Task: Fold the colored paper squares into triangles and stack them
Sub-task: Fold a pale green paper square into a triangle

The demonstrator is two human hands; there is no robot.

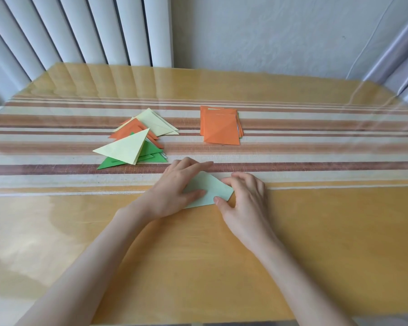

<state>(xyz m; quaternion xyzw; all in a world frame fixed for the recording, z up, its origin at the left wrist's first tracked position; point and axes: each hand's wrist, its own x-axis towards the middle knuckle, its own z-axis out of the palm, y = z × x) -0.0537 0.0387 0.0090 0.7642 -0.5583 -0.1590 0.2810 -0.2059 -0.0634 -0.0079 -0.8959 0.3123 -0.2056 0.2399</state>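
A pale green paper (212,188) lies folded on the table in front of me. My left hand (174,184) lies flat over its left part, with straight fingers pressing it down. My right hand (243,196) is at its right corner, thumb against the near edge and curled fingertips on the far edge. A loose pile of folded triangles (134,142) in pale yellow, orange and green lies to the far left. A stack of orange paper squares (220,125) sits behind the hands to the right.
The table (316,220) carries an orange and brown striped cloth under a clear cover. White vertical blinds (92,31) hang beyond its far left edge and a pale wall (269,31) stands behind.
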